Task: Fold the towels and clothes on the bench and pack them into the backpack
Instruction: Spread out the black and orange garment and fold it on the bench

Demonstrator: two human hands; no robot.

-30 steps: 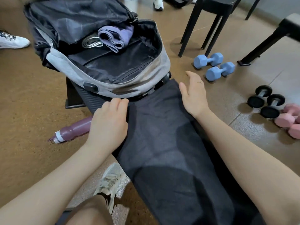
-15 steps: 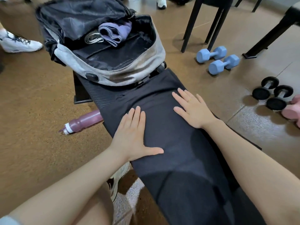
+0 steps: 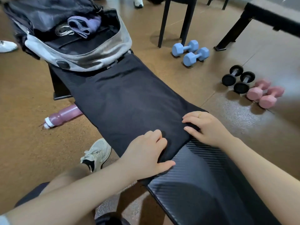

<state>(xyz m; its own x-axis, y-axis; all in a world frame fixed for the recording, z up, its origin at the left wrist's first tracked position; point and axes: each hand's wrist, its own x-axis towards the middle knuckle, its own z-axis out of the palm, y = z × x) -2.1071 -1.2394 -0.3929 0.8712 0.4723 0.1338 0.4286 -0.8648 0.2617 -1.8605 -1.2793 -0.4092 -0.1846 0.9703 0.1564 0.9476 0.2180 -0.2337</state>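
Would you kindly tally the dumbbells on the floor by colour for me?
Blue dumbbells: 2
Black dumbbells: 2
Pink dumbbells: 2
Total: 6

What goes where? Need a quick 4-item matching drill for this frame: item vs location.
Items:
1. purple folded cloth
2. dark garment
3. purple bottle
4. blue dumbbells

Places:
A. floor, partly under the bench
B. spread flat on the bench, near edge gripped by both hands
C. floor beside the chair legs
D. inside the open backpack

Pairs: 1-D, 2-B, 3-A, 4-C
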